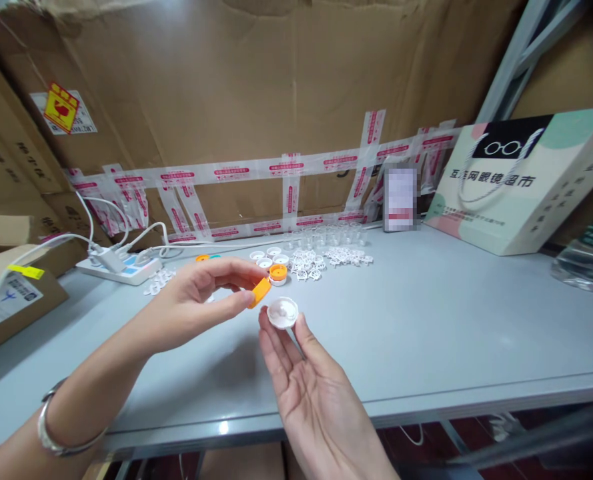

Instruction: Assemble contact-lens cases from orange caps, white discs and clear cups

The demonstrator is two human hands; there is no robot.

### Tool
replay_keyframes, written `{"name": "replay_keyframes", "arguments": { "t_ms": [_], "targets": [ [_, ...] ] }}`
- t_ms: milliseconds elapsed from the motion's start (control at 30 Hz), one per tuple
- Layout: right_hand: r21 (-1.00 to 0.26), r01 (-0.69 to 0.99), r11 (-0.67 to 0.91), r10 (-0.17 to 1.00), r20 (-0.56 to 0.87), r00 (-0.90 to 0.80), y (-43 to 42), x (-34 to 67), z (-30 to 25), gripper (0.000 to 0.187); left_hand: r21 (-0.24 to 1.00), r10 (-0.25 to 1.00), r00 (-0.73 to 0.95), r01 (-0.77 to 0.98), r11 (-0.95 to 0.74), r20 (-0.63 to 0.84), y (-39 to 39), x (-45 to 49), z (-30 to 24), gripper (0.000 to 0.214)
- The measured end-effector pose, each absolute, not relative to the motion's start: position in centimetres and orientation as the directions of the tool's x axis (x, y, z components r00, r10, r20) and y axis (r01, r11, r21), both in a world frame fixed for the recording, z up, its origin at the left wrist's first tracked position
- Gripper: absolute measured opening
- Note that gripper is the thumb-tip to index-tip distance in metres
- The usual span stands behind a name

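Note:
Between the thumb and fingers of my left hand (201,300) is an orange round cap (260,293), tipped on its side. Just right of it and slightly lower, my right hand (311,380) grips a white round cap (283,313) by its edges, with the hollow side facing me. The two caps are apart. Behind them on the table lie several white caps (273,253) and another orange cap (278,272) resting on a white one. A heap of small white plastic pieces (306,263) lies to their right, with several clear cups (326,236) behind it.
A white power strip (121,267) with cables is at the left, near a cardboard box (21,293). A phone (400,199) leans upright at the back. A paper bag (516,180) and a bottle (589,250) stand at the right. Large cardboard (256,87) walls the back.

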State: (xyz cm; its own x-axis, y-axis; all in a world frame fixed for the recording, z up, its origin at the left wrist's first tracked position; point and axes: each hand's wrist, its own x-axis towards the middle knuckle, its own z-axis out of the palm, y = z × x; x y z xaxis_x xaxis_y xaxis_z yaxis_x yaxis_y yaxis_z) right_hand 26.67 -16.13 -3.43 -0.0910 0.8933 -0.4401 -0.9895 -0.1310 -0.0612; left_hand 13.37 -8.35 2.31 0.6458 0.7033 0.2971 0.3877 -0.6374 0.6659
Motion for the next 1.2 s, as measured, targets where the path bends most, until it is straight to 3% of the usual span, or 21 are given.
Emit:
{"name": "replay_keyframes", "arguments": {
  "t_ms": [100, 167, 300, 367, 433, 500, 600, 733, 967, 1200],
  "targets": [
    [-0.069, -0.993, -0.098, 0.881, -0.469, -0.055, -16.5, 27.4, -3.4, 0.014, 0.451, 0.679, 0.667, 0.526, -0.721, 0.308, -8.2, 12.9, 1.9, 0.021],
    [-0.067, -0.994, -0.088, 0.871, -0.489, -0.044, -16.8, 27.8, -3.3, 0.013, 0.342, 0.661, 0.715, 0.577, -0.742, 0.228, -8.1, 12.9, 1.2, 0.018],
    [-0.061, -0.992, -0.113, 0.867, -0.494, -0.069, -17.0, 28.2, -3.3, 0.007, 0.207, 0.665, 0.743, 0.641, -0.739, 0.07, -7.7, 13.6, -0.5, 0.016],
    [-0.059, -0.99, -0.132, 0.882, -0.463, -0.09, -17.1, 28.3, -3.6, 0.009, 0.198, 0.65, 0.759, 0.631, -0.75, 0.046, -7.5, 13.9, -0.8, 0.018],
    [-0.052, -0.986, -0.159, 0.909, -0.398, -0.125, -17.2, 28.4, -4.2, 0.018, 0.236, 0.617, 0.779, 0.582, -0.778, 0.114, -7.7, 14.1, -0.5, 0.021],
    [-0.055, -0.98, -0.191, 0.935, -0.313, -0.165, -17.3, 28.4, -4.9, 0.024, 0.289, 0.565, 0.771, 0.492, -0.821, 0.293, -8.4, 14.2, 0.4, 0.02],
    [-0.074, -0.978, -0.194, 0.961, -0.216, -0.174, -17.5, 28.3, -5.8, 0.02, 0.282, 0.428, 0.733, 0.324, -0.903, 0.529, -10.0, 14.6, 1.8, 0.013],
    [-0.097, -0.979, -0.18, 0.971, -0.174, -0.161, -17.6, 27.8, -6.3, 0.016, 0.118, 0.321, 0.793, 0.305, -0.945, 0.517, -11.5, 15.6, 2.6, 0.011],
    [-0.119, -0.981, -0.154, 0.978, -0.16, -0.134, -17.4, 27.5, -6.2, 0.015, -0.082, 0.262, 0.842, 0.337, -0.938, 0.471, -11.3, 16.2, 2.1, 0.017],
    [-0.111, -0.981, -0.16, 0.98, -0.135, -0.144, -17.5, 27.4, -6.4, 0.015, -0.302, 0.056, 0.888, 0.214, -0.929, 0.457, -11.0, 16.1, 2.0, 0.02]
  ]
}}
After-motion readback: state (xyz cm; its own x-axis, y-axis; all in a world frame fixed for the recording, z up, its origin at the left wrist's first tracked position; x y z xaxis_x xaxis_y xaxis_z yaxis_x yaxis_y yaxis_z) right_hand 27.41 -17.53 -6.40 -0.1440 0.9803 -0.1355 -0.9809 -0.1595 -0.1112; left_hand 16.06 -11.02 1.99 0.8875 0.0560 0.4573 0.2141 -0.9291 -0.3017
